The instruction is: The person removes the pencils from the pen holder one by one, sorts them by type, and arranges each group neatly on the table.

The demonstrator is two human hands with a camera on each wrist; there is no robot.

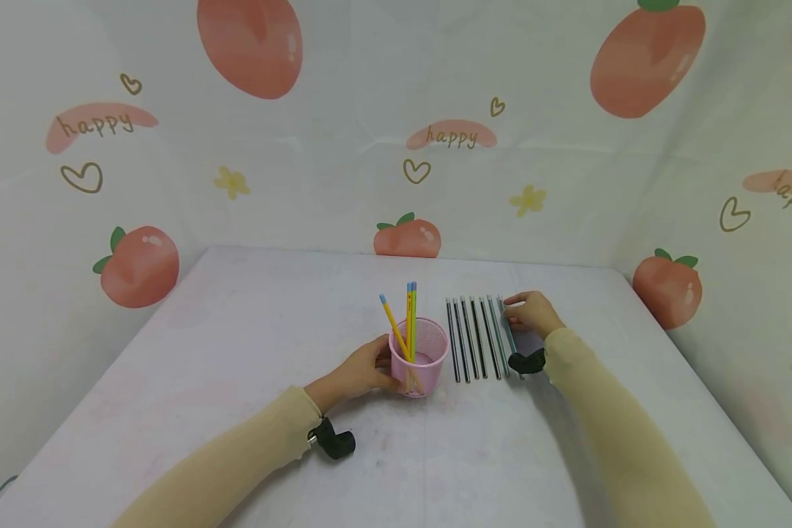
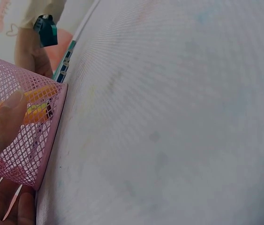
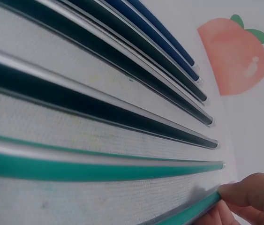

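The left hand (image 1: 369, 367) grips a pink mesh cup (image 1: 425, 375) standing upright on the bench (image 1: 270, 308), its thumb pressed to the near wall and its other fingers on the opposite side, a grip that I take to be for steadying, since the cup's base rests on the cloth. The right hand (image 1: 531, 315) has its grip closed in a pinch, thumb and fingertips on the far end of a teal pencil (image 3: 192, 209), the rightmost of a row lying just right of the cup. Taking it by the tip presumably keeps the fingers clear of the neighbouring pencils (image 1: 478, 337), which lie apart and nearly parallel, spaced so that each can be picked singly. Inside the cup, two yellow pencils (image 1: 394, 326) and a yellow-green pencil (image 1: 413, 323) lean against the rim, blue ends up. The cup is an open lattice of diamond holes with a solid base rim, wider at the mouth than at the foot. The row's pencils are slim and straight, with glossy sides in blue, dark green and teal and pale tips; whether they are wood or plastic is hard to say from here. The bench cloth is white, finely woven and faintly stained.
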